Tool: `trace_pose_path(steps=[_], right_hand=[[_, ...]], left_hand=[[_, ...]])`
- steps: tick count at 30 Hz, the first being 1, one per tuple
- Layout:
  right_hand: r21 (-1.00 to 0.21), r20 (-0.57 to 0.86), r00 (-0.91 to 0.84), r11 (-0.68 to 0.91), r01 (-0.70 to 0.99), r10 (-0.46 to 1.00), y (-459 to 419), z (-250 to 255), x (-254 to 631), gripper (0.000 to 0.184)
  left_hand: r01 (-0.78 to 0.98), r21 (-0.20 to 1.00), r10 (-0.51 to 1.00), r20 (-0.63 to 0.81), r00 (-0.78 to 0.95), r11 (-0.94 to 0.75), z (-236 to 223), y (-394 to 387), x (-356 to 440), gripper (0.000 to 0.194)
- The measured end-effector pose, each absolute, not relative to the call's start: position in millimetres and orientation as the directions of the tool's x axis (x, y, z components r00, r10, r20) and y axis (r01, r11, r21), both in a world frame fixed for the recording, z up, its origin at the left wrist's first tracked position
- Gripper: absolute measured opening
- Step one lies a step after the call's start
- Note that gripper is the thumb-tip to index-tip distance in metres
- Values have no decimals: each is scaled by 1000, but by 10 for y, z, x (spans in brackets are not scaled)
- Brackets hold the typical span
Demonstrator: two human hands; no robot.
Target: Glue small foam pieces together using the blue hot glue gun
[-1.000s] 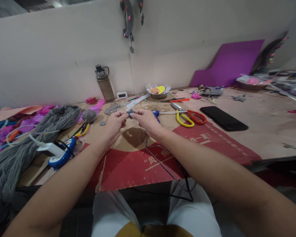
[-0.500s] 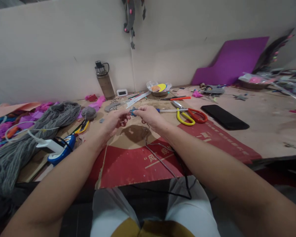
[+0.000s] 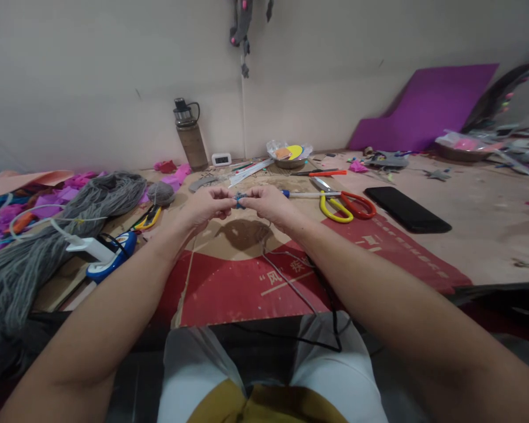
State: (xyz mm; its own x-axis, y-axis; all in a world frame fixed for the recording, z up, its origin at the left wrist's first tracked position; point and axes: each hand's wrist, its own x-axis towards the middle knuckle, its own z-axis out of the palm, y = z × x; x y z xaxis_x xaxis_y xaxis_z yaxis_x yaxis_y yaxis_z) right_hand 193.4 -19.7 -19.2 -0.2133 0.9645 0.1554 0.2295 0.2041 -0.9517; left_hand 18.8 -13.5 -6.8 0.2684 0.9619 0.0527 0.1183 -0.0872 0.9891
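The left hand (image 3: 205, 208) and right hand (image 3: 271, 205) meet almost tip to tip, thumbs and forefingers both pinching a small blue-grey piece (image 3: 238, 201) from opposite sides. It sits directly between the fingertips, above a red-and-tan printed cardboard sheet (image 3: 229, 294) on the table (image 3: 489, 235); its exact shape is too small to tell. To the right hand's right lie metal scissors with yellow and red handle loops (image 3: 332, 193). Beyond the left wrist rests a round grey yarn ball (image 3: 160, 192).
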Motion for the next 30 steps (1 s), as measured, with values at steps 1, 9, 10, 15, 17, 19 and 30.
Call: trace_pose_path(steps=[1,9,10,15,17,19,30], right_hand=[[-950,153,-214,204,238,965,-202,-186,1932,17],[-905,237,-195,289,313,952,-190,-178,1911,7],[-903,252,-168,294,314,953,-190,-183,1907,5],[-872,349,-106,364,327,931,-168,-252,1879,10],[-851,385,-138,409,329,913,-149,-293,1868,11],[-838,405,-154,433,332,901,-134,-326,1858,13],[-871,399,-99,411,268,911,-115,-357,1837,17]], left_hand=[[119,989,961,57,271,-92,-71,-135,190,17],[117,983,969,114,219,-142,-102,-134,227,13],[112,983,973,122,194,-146,-107,-130,229,13],[97,986,987,123,102,-133,-122,-122,246,16],[99,986,988,125,88,-134,-126,-130,260,18],[94,987,989,127,81,-134,-132,-142,275,19],[-42,992,990,120,80,-117,-181,-147,330,23]])
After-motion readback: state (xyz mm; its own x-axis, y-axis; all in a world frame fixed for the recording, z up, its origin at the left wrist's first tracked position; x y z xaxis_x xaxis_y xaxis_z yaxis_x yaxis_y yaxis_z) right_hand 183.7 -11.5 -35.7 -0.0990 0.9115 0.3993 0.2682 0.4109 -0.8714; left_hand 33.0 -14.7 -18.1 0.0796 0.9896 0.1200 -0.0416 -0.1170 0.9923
